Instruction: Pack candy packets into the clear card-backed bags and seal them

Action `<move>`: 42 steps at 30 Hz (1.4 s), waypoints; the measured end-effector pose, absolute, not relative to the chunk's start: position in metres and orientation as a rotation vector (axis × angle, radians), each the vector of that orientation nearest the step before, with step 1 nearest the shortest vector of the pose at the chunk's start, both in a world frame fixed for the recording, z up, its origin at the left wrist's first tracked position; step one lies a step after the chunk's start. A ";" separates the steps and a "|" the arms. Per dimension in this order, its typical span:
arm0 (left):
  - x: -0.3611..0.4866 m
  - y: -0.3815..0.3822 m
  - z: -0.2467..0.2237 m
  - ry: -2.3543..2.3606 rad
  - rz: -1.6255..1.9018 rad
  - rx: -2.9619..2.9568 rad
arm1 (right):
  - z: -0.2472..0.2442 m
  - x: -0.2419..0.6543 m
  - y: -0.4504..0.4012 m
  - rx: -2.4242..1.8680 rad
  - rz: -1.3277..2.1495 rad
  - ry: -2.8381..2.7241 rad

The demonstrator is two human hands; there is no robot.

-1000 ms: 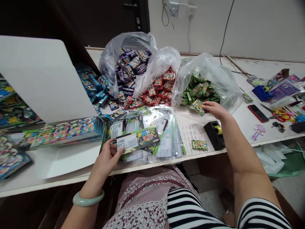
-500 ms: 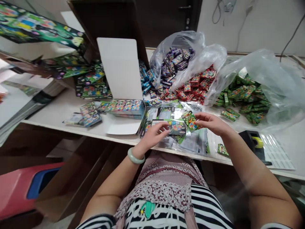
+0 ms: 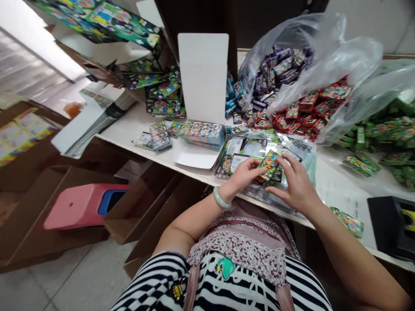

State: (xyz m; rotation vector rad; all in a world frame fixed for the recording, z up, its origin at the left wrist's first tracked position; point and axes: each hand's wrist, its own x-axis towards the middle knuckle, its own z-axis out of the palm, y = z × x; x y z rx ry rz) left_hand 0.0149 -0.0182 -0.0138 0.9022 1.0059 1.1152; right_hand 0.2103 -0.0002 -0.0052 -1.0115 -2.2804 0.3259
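Fingers of the left hand [image 3: 242, 177] are closed on the left part of a small green packet [image 3: 270, 161], which is held tilted above flat plastic sleeves [image 3: 256, 147] on the table [image 3: 125, 129]. The fingers of the right hand [image 3: 297, 186] are spread, its thumb well apart; whether the packet's right edge is touched by them cannot be told. Red packets [image 3: 309, 101] are heaped beyond

Bends the left arm [image 3: 194, 218] at the elbow, pinching thumb toward fingers in the left hand [image 3: 245, 174]; slants the right forearm [image 3: 345, 237] inward from the side, parting thumb widely from lightly curved fingers in the right hand [image 3: 296, 183]; holds both hands near each other
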 end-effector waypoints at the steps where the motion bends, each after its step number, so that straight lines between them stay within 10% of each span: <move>1: 0.015 -0.019 -0.015 0.992 1.102 0.887 | -0.011 0.210 -0.003 -1.015 0.287 -2.299; 21: -0.033 0.022 -0.039 1.303 0.275 2.420 | -0.031 0.279 0.015 -1.211 0.175 -2.134; 42: -0.049 0.005 -0.033 1.132 0.556 2.567 | -0.010 0.254 0.011 -0.905 0.610 -2.532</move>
